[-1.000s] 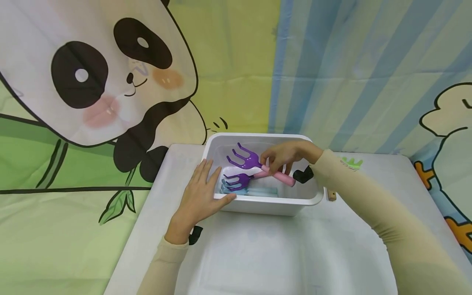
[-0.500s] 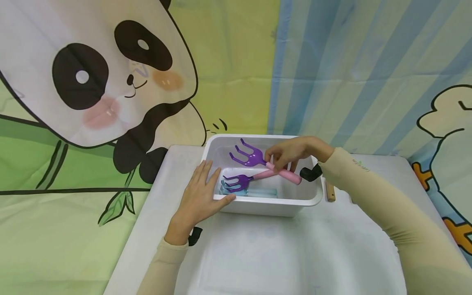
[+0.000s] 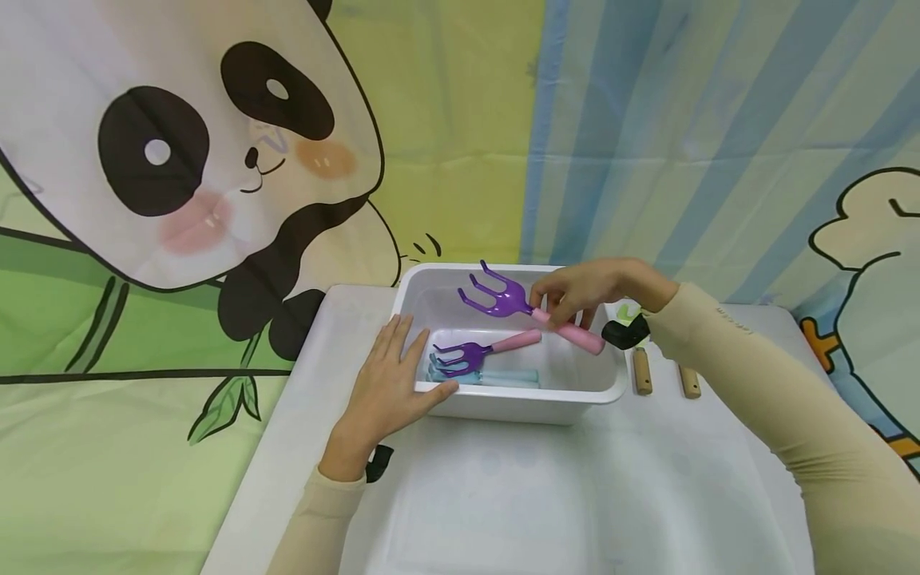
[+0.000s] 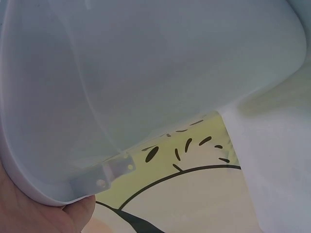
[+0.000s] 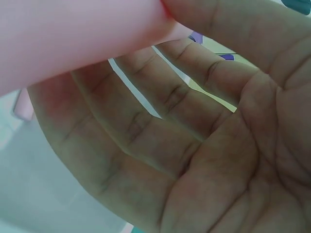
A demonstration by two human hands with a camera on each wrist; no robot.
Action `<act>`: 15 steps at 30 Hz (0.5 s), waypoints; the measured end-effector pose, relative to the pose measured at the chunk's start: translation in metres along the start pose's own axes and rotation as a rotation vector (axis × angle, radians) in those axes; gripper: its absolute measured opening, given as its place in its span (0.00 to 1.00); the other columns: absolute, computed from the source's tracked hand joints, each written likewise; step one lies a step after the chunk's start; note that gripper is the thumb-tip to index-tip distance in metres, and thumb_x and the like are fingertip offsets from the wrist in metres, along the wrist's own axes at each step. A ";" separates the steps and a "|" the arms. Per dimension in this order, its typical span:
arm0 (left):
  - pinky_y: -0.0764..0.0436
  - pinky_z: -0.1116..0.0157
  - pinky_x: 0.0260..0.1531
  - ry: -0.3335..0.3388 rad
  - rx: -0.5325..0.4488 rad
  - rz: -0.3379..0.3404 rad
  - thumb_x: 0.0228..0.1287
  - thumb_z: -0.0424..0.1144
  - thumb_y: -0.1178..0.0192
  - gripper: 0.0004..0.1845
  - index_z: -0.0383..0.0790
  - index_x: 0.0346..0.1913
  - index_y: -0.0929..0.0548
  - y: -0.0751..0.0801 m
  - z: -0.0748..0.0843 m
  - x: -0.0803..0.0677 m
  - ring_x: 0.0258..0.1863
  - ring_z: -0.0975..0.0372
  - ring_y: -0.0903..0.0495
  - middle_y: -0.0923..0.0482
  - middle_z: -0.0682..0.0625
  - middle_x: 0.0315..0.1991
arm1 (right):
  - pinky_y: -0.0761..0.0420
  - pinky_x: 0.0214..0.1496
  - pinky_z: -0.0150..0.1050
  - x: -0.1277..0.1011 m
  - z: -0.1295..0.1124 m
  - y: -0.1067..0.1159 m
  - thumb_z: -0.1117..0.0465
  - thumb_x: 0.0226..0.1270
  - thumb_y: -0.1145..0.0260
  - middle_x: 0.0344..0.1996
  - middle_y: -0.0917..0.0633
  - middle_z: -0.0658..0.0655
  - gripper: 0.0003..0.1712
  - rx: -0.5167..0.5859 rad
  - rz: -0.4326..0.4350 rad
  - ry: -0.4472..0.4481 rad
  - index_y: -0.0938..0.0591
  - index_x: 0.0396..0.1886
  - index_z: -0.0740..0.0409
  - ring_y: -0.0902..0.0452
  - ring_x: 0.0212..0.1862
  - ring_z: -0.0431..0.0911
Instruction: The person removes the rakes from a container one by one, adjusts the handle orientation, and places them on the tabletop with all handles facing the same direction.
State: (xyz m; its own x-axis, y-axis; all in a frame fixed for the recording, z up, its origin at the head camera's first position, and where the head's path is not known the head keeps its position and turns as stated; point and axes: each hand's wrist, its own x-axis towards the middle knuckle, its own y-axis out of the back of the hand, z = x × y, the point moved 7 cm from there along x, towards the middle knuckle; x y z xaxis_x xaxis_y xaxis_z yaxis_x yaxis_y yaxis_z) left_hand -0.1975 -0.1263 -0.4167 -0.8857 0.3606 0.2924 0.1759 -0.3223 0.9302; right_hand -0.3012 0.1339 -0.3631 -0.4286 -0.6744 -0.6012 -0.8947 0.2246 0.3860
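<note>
Purple rake in hand: a toy hand rake (image 3: 513, 307) with purple tines and a pink handle hangs over the white bin (image 3: 618, 390), tines pointing toward the bin's far left, handle sloping down to the right; it touches nothing but the fingers.
Right hand: the right hand (image 3: 589, 289) pinches the pink handle near its neck, thumb and fingertips curled round it; the right wrist view shows the handle (image 5: 73, 39) pressed against the fingers (image 5: 146, 126) with the palm loose behind, a light grip that leaves the tines free to clear the rim.
Left hand: the left hand (image 3: 384, 387) lies flat on the bin's near left corner, fingers straight over the rim and thumb along the front edge, seemingly to keep the light bin from sliding; the left wrist view shows only the bin wall (image 4: 146, 73) close against the palm.
Inside the bin: a second purple rake (image 3: 481, 350) rests on the floor, and pale blue tools (image 3: 489, 375) lie just beside it, toward the front wall.
Beside the bin: two wooden handles (image 3: 642, 371) lie on the white table (image 3: 503, 495), just right of the bin and under the right forearm.
Backdrop: a cartoon panda cloth (image 3: 180, 152) hangs behind.
</note>
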 end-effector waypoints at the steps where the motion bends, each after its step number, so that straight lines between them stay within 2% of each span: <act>1: 0.50 0.47 0.73 0.000 0.001 0.002 0.59 0.78 0.51 0.54 0.35 0.73 0.32 0.000 0.000 0.000 0.78 0.45 0.57 0.47 0.35 0.77 | 0.14 0.41 0.49 -0.002 0.000 0.001 0.64 0.70 0.36 0.40 0.24 0.61 0.17 -0.001 0.002 0.000 0.28 0.55 0.60 0.20 0.36 0.50; 9: 0.52 0.48 0.74 0.005 -0.004 -0.005 0.59 0.78 0.52 0.54 0.36 0.74 0.33 -0.001 0.000 0.000 0.78 0.46 0.58 0.48 0.36 0.77 | 0.14 0.40 0.49 -0.022 0.002 0.006 0.64 0.71 0.36 0.44 0.24 0.62 0.21 0.006 0.017 -0.012 0.29 0.60 0.61 0.21 0.40 0.52; 15: 0.52 0.48 0.74 0.020 -0.001 -0.026 0.59 0.78 0.52 0.54 0.37 0.75 0.34 -0.001 0.000 -0.001 0.78 0.47 0.59 0.50 0.37 0.78 | 0.14 0.41 0.49 -0.036 0.013 0.009 0.64 0.71 0.36 0.45 0.24 0.63 0.20 0.010 0.039 -0.033 0.28 0.59 0.60 0.20 0.41 0.52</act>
State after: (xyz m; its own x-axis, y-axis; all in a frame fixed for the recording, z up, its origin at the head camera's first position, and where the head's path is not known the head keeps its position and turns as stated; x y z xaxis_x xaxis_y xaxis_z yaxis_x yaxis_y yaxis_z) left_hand -0.1970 -0.1265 -0.4177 -0.8984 0.3510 0.2637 0.1523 -0.3142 0.9371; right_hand -0.2956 0.1694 -0.3470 -0.4673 -0.6415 -0.6084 -0.8783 0.2579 0.4027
